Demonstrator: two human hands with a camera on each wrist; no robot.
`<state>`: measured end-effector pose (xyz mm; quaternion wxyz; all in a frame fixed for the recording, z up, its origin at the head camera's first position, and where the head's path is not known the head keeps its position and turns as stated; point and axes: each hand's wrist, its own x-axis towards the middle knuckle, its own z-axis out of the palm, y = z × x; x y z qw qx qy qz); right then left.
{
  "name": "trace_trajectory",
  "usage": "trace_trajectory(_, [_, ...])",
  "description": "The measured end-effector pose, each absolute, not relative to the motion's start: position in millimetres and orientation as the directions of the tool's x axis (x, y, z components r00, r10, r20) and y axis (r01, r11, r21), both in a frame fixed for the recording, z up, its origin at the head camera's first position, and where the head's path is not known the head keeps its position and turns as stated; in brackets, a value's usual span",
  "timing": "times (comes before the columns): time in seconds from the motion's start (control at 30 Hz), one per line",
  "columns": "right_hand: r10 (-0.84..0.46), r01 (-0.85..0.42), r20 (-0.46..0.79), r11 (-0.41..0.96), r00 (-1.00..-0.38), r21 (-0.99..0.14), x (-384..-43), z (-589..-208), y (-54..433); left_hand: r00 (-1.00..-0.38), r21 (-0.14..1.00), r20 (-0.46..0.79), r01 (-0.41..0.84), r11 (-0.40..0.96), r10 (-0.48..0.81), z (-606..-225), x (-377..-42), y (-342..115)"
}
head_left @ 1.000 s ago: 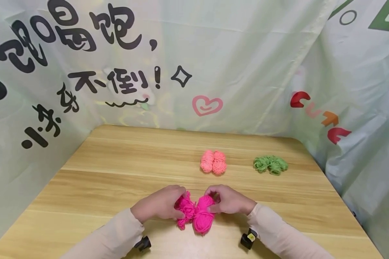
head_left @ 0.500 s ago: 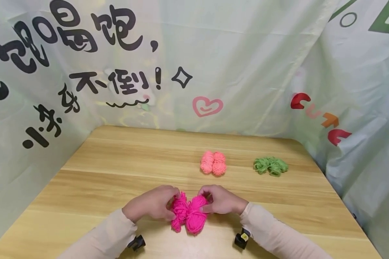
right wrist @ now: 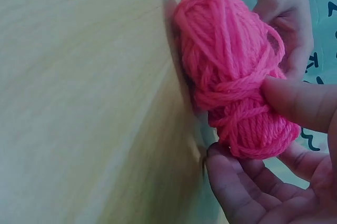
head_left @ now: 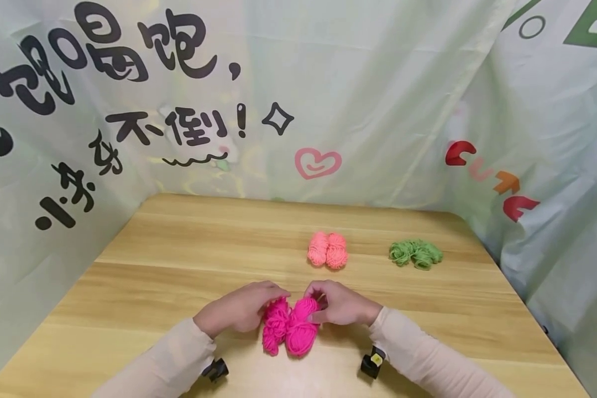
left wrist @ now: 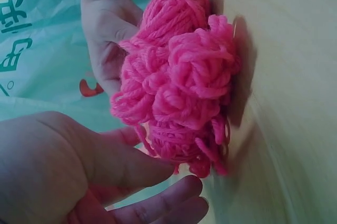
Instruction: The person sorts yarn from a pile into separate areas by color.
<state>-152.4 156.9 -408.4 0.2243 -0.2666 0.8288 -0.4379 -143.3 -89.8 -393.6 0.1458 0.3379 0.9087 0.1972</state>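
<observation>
A bright pink yarn skein [head_left: 300, 331], bound at its middle into two lobes, sits near the front of the table. My right hand [head_left: 345, 304] holds the smoother right lobe, thumb pressed on the near side and fingers at the far end. In the right wrist view the thumb [right wrist: 300, 100] lies at the binding strands. My left hand [head_left: 241, 307] is beside the looser, loopy left lobe, its fingers reaching over the far end. The left wrist view shows the left thumb [left wrist: 131, 163] and relaxed fingers right at the end of the loopy lobe.
Farther back on the wooden table [head_left: 204, 237] lie a coral yarn skein [head_left: 327, 250] and, to its right, a green yarn skein [head_left: 415, 253]. Printed curtains [head_left: 378, 110] enclose the table's back and sides. Small black cameras [head_left: 373, 362] hang below both wrists.
The pink skein and both hands shifted slightly left. Since half a second ago, my left fingers have moved from the skein's left side to over its far end; my right hand keeps its hold.
</observation>
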Motion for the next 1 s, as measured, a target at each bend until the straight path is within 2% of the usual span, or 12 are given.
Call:
trace_trajectory(0.3, [-0.629,-0.254,-0.132,0.485,-0.766,-0.837,-155.7,-405.0,158.1,-0.719,0.430,-0.097,0.593,0.680,0.688,-395.5,-147.2,-83.2])
trace_trajectory(0.7, [-0.607,-0.216,-0.125,0.457,-0.785,-0.863,-158.1,-402.0,160.4,-0.697,0.412,-0.124,0.612,0.675,0.707,-395.8,-151.0,-81.9])
trace_trajectory(1.0, [-0.608,-0.182,-0.138,0.434,-0.782,-0.882,-162.0,-403.1,160.2,-0.713,0.416,-0.134,0.590,0.692,0.689,-400.6,-152.3,-82.3])
